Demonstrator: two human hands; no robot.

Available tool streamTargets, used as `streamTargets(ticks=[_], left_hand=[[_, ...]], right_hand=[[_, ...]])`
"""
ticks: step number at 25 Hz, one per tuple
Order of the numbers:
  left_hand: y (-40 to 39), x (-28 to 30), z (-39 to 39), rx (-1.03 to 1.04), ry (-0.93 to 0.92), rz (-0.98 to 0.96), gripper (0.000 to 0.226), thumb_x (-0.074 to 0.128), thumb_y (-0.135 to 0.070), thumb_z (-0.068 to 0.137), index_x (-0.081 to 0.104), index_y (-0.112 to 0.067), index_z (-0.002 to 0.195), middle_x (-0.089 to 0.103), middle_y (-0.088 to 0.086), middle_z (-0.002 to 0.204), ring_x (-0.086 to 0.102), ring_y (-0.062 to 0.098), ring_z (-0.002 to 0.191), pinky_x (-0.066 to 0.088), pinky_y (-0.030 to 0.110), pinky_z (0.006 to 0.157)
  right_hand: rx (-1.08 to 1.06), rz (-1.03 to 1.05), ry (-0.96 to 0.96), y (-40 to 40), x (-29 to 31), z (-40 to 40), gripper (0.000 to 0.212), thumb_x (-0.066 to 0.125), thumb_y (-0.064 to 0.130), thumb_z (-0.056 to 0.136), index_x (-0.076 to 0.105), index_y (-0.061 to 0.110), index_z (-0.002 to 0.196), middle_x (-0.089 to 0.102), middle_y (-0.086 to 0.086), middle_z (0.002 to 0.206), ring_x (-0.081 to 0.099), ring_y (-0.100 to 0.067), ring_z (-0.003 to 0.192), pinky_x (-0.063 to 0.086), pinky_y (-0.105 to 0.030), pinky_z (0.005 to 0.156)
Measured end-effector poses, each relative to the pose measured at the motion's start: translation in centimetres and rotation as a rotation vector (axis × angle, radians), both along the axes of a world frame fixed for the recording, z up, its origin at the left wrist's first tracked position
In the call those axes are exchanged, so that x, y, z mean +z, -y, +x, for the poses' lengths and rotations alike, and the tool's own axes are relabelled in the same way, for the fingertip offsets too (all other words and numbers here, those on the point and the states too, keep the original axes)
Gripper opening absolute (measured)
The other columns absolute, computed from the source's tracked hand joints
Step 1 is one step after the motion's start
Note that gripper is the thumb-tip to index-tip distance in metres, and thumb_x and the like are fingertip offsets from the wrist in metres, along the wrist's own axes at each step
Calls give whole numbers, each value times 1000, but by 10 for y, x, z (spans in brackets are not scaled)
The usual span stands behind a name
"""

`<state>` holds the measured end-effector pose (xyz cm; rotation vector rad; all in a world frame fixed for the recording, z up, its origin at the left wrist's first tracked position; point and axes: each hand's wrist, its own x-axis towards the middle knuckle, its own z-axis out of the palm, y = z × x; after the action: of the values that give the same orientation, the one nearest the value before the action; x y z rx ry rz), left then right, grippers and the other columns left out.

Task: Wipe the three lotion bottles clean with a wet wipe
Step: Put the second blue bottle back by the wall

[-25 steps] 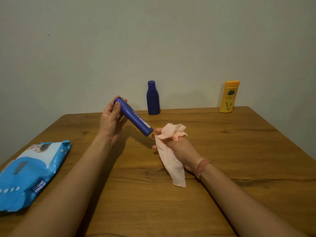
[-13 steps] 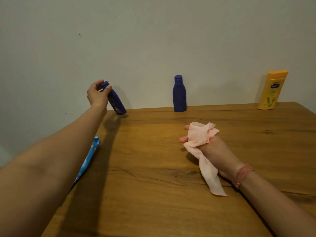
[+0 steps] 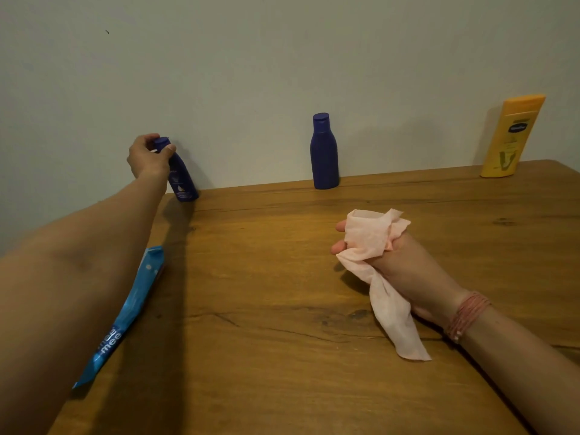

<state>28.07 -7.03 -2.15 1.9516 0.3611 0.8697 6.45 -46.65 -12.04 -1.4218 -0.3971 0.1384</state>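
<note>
At the back left of the surface our left hand grips the cap of a tilted blue bottle, its base at or just above the wood. Our right hand rests near the middle, closed on the pink wipe. We judge this bottle is being set down, perhaps wiped; the upright blue one and the yellow one likely remain. We count three bottles, one wipe, one wipe pack.
</note>
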Motion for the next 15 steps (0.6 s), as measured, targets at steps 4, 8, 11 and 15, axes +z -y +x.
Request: streamTargets(ticks=[4, 8, 11, 15], left_hand=[[-5, -5, 5, -1, 9, -6, 43, 68, -19, 93, 53, -19, 133, 58, 2, 132, 57, 20, 116, 53, 30, 95], [-8, -7, 4, -20, 5, 19, 47, 69, -20, 92, 49, -20, 135, 57, 2, 134, 57, 18, 114, 53, 32, 96], [-8, -5, 3, -37, -4, 33, 49, 70, -20, 91, 49, -19, 136, 58, 3, 134, 59, 20, 115, 53, 33, 96], [-12, 1, -2, -64, -16, 40, 52, 72, -22, 90, 48, -19, 137, 57, 3, 135, 57, 19, 114, 52, 31, 96]], right_hand=[[-81, -34, -34, -1, 6, -6, 25, 63, 14, 86, 61, 21, 109, 74, -1, 92, 68, -12, 89, 52, -31, 89], [-113, -55, -62, -2, 13, -9, 22, 58, 8, 89, 63, 23, 105, 73, -3, 96, 66, -15, 95, 51, -29, 89], [-105, -51, -79, -1, 14, -9, 22, 58, 7, 89, 65, 23, 102, 73, -4, 97, 66, -15, 95, 52, -28, 88], [-89, -54, -75, -3, 17, -12, 19, 61, 10, 86, 66, 24, 98, 71, -4, 102, 64, -18, 102, 48, -31, 91]])
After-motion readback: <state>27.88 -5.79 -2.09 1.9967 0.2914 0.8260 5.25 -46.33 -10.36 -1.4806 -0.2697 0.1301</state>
